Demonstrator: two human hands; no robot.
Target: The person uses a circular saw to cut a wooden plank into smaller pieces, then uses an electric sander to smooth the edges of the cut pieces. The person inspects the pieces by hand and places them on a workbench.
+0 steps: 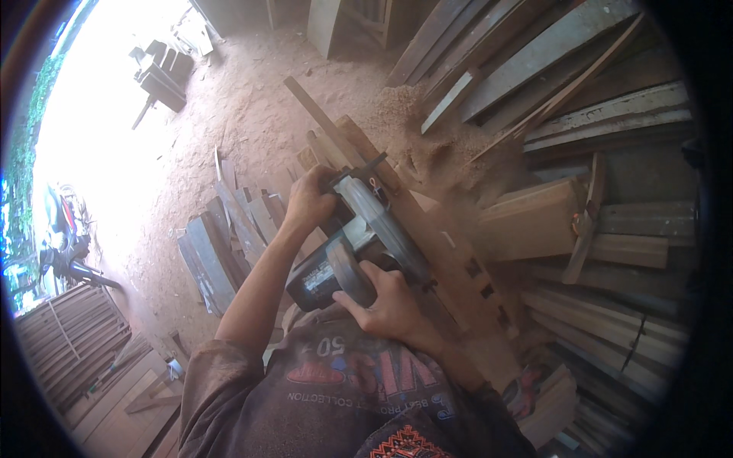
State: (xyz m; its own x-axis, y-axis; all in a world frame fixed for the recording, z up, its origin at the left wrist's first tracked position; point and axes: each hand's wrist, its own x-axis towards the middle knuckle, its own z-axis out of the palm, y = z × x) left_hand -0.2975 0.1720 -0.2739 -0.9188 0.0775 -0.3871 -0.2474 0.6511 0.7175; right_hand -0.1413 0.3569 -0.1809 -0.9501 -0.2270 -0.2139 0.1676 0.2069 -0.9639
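Note:
Both of my hands are on a handheld circular saw (pixel 374 221) with a dark motor body and a grey blade housing. My left hand (pixel 311 200) is wrapped round its front grip. Behind it, my right hand (pixel 385 301) closes on the curved rear handle (pixel 350 271). The saw rests over a long timber (pixel 450 248) that runs from upper left to lower right, with several dark mortise-like holes in its near part. A narrow strip of wood (pixel 311 103) sticks out past the saw's front. The saw's body hides the blade.
Stacked planks (pixel 527 57) fill the upper right, with a sawdust heap (pixel 408 133) beside them. A thick wood block (pixel 531 221) lies to the right. Loose offcuts (pixel 221 244) lean at the left, and a motorcycle (pixel 65 237) stands at the far left.

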